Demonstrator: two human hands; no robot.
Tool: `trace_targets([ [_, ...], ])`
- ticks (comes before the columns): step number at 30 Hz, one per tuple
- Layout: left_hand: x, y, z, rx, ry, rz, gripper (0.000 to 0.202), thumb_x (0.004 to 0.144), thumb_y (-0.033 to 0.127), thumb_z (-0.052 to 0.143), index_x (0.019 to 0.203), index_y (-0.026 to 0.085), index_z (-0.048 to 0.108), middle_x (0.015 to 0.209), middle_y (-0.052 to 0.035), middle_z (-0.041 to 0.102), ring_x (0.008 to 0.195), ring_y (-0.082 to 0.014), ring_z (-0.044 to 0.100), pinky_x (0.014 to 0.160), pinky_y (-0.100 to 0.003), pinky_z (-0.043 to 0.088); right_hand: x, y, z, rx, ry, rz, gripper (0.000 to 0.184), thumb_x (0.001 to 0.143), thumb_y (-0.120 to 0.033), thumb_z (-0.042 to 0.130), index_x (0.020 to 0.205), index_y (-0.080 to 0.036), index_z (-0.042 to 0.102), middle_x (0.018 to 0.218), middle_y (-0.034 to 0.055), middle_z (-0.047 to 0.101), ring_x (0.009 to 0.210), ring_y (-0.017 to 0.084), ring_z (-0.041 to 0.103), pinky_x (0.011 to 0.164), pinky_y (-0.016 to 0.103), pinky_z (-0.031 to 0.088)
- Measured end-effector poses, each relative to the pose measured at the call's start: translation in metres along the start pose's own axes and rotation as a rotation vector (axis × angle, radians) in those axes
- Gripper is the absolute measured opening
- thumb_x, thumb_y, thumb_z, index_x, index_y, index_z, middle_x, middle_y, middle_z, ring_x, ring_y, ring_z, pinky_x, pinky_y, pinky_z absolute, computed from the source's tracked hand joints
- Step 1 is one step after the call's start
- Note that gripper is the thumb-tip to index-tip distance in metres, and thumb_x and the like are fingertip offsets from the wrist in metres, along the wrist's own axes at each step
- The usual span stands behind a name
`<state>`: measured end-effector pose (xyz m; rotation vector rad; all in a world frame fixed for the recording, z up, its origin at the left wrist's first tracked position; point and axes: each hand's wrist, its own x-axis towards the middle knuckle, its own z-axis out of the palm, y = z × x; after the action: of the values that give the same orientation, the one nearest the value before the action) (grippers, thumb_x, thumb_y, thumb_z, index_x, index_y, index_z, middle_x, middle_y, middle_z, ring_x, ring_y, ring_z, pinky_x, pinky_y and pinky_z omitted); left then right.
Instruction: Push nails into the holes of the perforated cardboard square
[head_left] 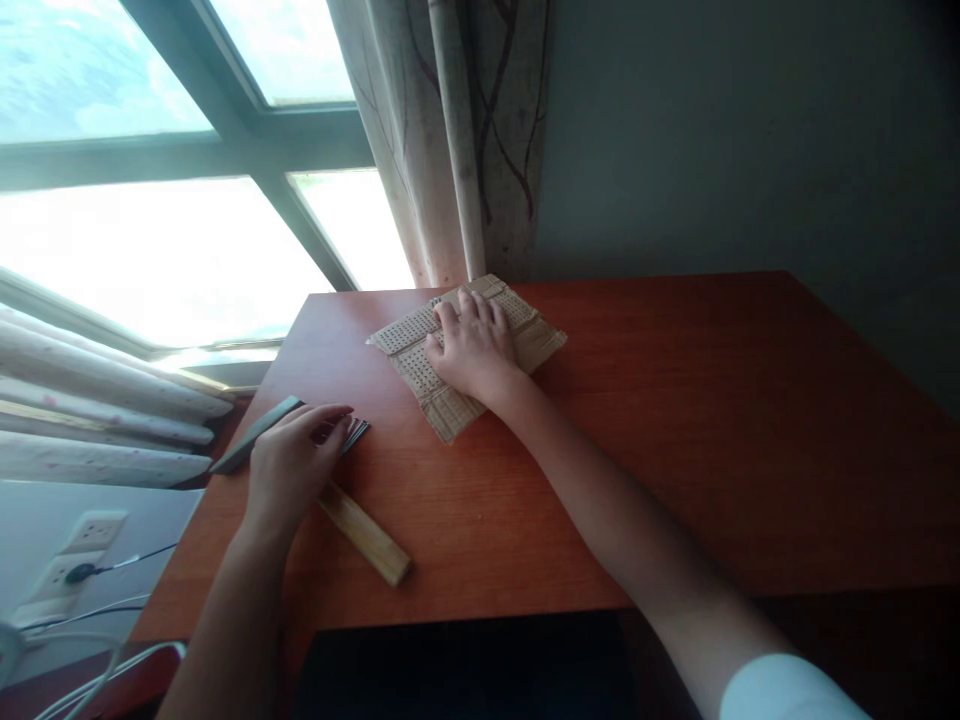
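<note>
My right hand (476, 345) lies over a tan, cardboard-like sheet (536, 345) patterned with rows of small dark holes or dots. Its fingers are spread on the sheet, not wrapped round it. At the left, my left hand (292, 465) has its thumb and fingers curled towards each other. A small bundle of thin, dark and silvery strips (356, 436) shows just past the thumb; whether the fingers grip it is unclear. Under that hand a light wooden bar (367, 535) sticks out towards me. A grey-green, flat-sided piece (255, 437) shows behind it, partly hidden.
Both hands are over a reddish-brown wooden table (675, 430). Its far edge meets a wall and a hanging curtain (450, 150). A window (135, 240) is at the left, with a socket (75, 570) and cables below. Something dark (472, 665) lies by the near edge.
</note>
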<state>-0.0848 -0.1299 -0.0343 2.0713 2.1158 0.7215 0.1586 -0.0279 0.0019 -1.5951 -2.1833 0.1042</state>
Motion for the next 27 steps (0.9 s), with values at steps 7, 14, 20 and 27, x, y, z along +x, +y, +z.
trace_targets([
  [7,0.002,0.004,0.004,0.009,-0.015,-0.047,0.032,0.087,0.044,0.060,0.101,0.021,0.077,0.090,-0.0048,0.075,0.073,-0.0195,0.069,0.070,-0.030,0.050,0.000,0.000,0.001,0.003,-0.007,0.004,0.041,0.096,-0.038,0.049,0.130,-0.016,0.057,0.156,0.0202,0.044,0.145,0.034,0.037,0.118,0.051,0.024],
  [14,0.002,0.007,0.000,0.051,0.003,-0.082,0.035,0.088,0.049,0.057,0.100,0.023,0.076,0.084,-0.0046,0.074,0.073,-0.0214,0.069,0.070,-0.032,0.050,0.000,-0.001,0.000,0.006,-0.010,0.005,0.041,0.097,-0.039,0.048,0.130,-0.016,0.057,0.156,0.0204,0.043,0.145,0.034,0.037,0.118,0.051,0.023],
  [20,0.002,0.005,-0.002,0.037,0.003,-0.087,0.034,0.088,0.049,0.057,0.100,0.023,0.076,0.079,-0.0038,0.072,0.072,-0.0219,0.068,0.068,-0.032,0.050,0.000,-0.001,-0.001,0.006,-0.023,0.007,0.041,0.097,-0.038,0.047,0.130,-0.016,0.057,0.156,0.0209,0.043,0.146,0.034,0.036,0.119,0.051,0.023],
  [27,0.014,0.016,-0.006,-0.010,0.058,-0.010,0.032,0.088,0.045,0.058,0.099,0.022,0.077,0.081,-0.0024,0.070,0.066,-0.0178,0.064,0.066,-0.030,0.049,0.000,-0.001,-0.001,0.005,-0.025,0.008,0.041,0.097,-0.038,0.048,0.130,-0.016,0.056,0.156,0.0208,0.043,0.145,0.034,0.037,0.119,0.051,0.023],
])
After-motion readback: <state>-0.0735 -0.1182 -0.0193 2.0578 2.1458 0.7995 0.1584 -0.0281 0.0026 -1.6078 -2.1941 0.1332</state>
